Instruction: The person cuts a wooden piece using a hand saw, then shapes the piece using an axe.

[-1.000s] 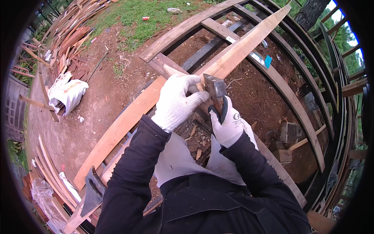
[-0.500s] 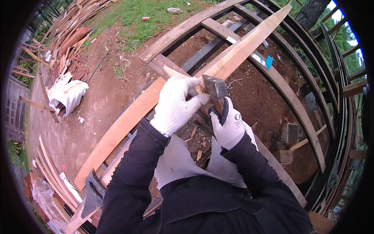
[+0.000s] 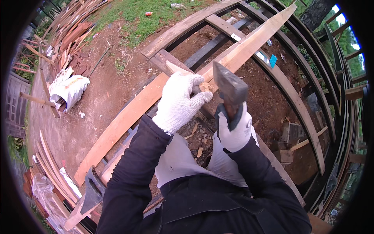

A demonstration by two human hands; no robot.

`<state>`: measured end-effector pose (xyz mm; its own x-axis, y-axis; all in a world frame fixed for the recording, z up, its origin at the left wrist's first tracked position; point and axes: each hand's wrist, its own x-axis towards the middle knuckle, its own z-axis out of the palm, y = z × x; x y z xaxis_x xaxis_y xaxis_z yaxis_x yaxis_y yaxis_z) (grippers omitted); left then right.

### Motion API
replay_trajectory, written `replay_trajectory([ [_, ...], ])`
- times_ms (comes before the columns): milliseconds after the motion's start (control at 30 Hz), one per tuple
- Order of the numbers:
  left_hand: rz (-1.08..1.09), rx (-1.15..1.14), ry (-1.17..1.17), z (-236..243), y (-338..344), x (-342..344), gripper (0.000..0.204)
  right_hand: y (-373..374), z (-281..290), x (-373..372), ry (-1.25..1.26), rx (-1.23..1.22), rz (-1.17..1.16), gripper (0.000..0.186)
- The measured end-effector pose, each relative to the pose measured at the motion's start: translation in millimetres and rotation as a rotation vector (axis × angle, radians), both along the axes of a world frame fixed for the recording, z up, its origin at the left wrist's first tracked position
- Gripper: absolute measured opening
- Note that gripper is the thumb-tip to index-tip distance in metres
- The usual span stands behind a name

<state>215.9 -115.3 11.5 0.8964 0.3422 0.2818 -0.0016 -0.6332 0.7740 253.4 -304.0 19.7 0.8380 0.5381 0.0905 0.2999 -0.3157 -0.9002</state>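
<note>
— At the frame's centre, over red dirt: what's the left hand [image 3: 180, 102] doing?
— Gloved, fingers pinched narrow on a small wood piece [image 3: 204, 86], pressed against the long plank [image 3: 163, 91].
— And the right hand [image 3: 235, 130]?
— Fist wrapped round the hatchet [image 3: 230, 87] handle; the head stands at two o'clock from the wood piece, just beside it, not touching.
— Anything else?
— Second hatchet [image 3: 92, 191] at seven o'clock; white sack [image 3: 70, 89] at ten.
</note>
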Motion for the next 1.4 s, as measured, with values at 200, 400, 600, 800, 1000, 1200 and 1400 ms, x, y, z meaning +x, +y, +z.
replay_trajectory([
  [200,0.017,-0.009,0.002,-1,1,2,0.041,13,-7,13,-0.085,-0.218,0.049,0.040],
  [400,0.037,0.017,-0.080,-8,1,-1,0.040,-3,11,0,0.084,0.140,0.053,0.038],
  [600,-0.026,0.079,-0.010,6,1,0,0.040,19,-3,19,-0.052,-0.412,0.081,0.043],
  [800,0.024,0.048,-0.036,-4,1,-1,0.041,4,-6,15,-0.072,-0.070,0.048,0.035],
  [1000,0.021,0.094,-0.065,5,0,1,0.041,6,-2,14,-0.107,-0.132,0.052,0.034],
  [1200,-0.004,0.127,0.005,8,-1,-1,0.042,12,-11,21,-0.017,-0.270,0.091,0.037],
  [1400,-0.024,0.094,0.073,4,1,-2,0.047,8,-21,20,-0.046,-0.231,0.065,0.036],
])
